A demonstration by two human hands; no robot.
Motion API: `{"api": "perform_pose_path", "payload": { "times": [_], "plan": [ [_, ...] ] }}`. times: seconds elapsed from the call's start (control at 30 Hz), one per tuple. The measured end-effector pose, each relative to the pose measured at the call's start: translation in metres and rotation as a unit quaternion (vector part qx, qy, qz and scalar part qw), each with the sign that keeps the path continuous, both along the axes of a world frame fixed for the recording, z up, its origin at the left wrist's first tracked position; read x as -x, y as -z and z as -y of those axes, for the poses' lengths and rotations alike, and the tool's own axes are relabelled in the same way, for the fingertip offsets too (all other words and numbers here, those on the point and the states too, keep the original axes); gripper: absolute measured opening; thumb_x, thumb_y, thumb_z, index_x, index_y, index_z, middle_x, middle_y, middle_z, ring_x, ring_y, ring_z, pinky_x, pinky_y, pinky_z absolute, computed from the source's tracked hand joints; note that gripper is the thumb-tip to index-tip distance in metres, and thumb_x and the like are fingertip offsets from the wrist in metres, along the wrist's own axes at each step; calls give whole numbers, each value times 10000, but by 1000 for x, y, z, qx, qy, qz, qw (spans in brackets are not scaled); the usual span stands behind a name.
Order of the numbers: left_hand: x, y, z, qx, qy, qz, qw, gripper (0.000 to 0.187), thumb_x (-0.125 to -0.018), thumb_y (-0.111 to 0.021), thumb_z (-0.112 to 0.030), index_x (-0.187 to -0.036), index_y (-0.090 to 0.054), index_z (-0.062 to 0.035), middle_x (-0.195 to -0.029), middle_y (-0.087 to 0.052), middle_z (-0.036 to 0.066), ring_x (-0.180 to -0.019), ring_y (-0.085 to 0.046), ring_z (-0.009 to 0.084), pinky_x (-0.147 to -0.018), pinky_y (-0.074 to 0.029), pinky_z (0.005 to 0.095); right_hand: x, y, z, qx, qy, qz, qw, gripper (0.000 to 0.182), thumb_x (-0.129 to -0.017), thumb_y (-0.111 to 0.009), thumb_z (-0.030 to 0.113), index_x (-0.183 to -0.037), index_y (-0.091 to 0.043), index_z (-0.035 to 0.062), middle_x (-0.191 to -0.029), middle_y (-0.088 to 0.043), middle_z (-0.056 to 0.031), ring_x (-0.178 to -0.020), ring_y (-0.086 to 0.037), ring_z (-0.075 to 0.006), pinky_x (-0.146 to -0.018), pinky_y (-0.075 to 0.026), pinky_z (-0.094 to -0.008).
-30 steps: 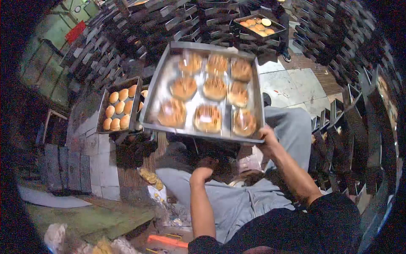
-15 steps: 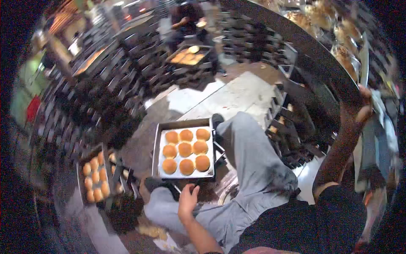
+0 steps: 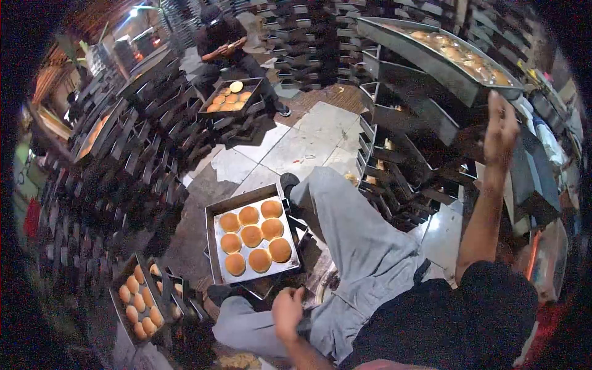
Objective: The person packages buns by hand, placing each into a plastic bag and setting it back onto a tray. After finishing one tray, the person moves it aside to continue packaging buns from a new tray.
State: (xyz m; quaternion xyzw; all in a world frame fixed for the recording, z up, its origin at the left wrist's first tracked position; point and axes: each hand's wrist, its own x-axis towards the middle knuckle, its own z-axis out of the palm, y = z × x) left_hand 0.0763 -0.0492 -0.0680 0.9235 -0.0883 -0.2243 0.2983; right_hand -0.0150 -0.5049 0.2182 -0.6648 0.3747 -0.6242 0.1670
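Observation:
My right hand (image 3: pixel 501 132) is at the near end of a long metal tray (image 3: pixel 493 92) of wrapped buns, at the upper right on a stack of trays. Its fingers are stretched upward, close to the tray's corner; whether they touch it is unclear. Over my lap, my left hand (image 3: pixel 288 313) is empty, with its thumb and forefinger slightly apart. Just beyond it a square metal tray (image 3: pixel 211 246) holds several round golden buns (image 3: pixel 251 236) on a light base, between my legs.
At the lower left, another tray (image 3: pixel 117 305) of buns sits beside stacked trays. A person in dark clothes (image 3: pixel 225 40) sits at the back, behind a tray of buns (image 3: pixel 229 98). Tall tray stacks (image 3: pixel 296 43) surround the tiled floor (image 3: pixel 308 139).
The long tray of wrapped buns has moved away from me and now lies on the stack. My right hand no longer wraps its edge, its fingers extended. The view has shifted.

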Motion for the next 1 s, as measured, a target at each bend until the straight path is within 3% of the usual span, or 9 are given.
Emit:
{"api": "perform_pose_path", "payload": {
  "times": [0.07,0.13,0.2,0.27,0.43,0.47,0.6,0.73,1.0],
  "plan": [
    [16,13,24,31,-7,4,999,358,-942,-645,-353,-1004,-709,-5,-1030,-702,244,-992,-657,439,-884,-499,513,5,9,-6,196,-35,-15,980,340,-1036,-560,334,-1103,-691,28,-695,-554,11,-517,-398,-58,-498,-317,-249],
    [28,49,52,40,-43,30,998,353,-942,-636,-335,-1040,-695,0,-1038,-699,253,-997,-653,449,-882,-499,520,-10,21,-43,27,-239,41,970,287,-1040,-535,253,-903,-648,27,-583,-431,43,-490,-375,-18,-455,-248,-212],
    [34,72,58,44,-89,54,994,352,-942,-627,-316,-1076,-680,5,-1046,-696,262,-1001,-649,458,-880,-500,527,-53,66,-52,-72,-476,60,874,268,-1023,-553,255,-890,-632,37,-643,-487,27,-502,-382,-13,-462,-288,-221],
    [31,75,62,25,-80,-36,996,350,-929,-626,-267,-1111,-651,31,-1052,-681,289,-1024,-636,468,-887,-493,544,-100,105,-104,-67,-498,-208,839,183,-948,-647,201,-945,-656,18,-819,-637,-62,-742,-598,-155,-693,-498,-333],
    [37,83,59,40,-72,49,995,237,-838,-714,-141,-1027,-649,-16,-1072,-648,269,-1037,-606,463,-901,-480,524,-134,305,-185,146,-727,-559,371,431,-881,-729,268,-1211,-616,15,-1209,-623,-245,-1140,-598,-403,-973,-480,-488],
    [43,79,60,36,-76,84,993,230,-823,-734,-111,-1009,-637,-17,-1080,-641,264,-1048,-598,460,-906,-475,515,-124,330,-193,153,-740,-557,346,431,-881,-729,268,-1211,-616,15,-1209,-623,-245,-1140,-598,-403,-973,-480,-488],
    [49,61,68,93,-151,163,971,229,-803,-752,-60,-976,-606,-23,-1010,-667,239,-991,-635,439,-851,-491,504,-122,358,-202,71,-768,-568,287,416,-824,-749,183,-1211,-640,79,-1151,-662,-207,-1155,-588,-405,-1009,-388,-567],
    [49,59,70,193,-190,-65,960,204,-838,-732,-42,-989,-602,-3,-939,-672,184,-924,-667,338,-844,-513,401,-122,349,-191,124,-784,-533,293,290,-808,-687,117,-1095,-663,83,-998,-692,-152,-1056,-626,-366,-957,-419,-531],
    [27,49,78,233,-226,67,943,293,-813,-777,-157,-1058,-670,-36,-904,-712,138,-973,-656,336,-915,-493,443,-148,299,-189,22,-792,-382,475,350,-709,-686,63,-1057,-659,42,-936,-667,-148,-978,-627,-380,-922,-470,-474]
  ]
}}
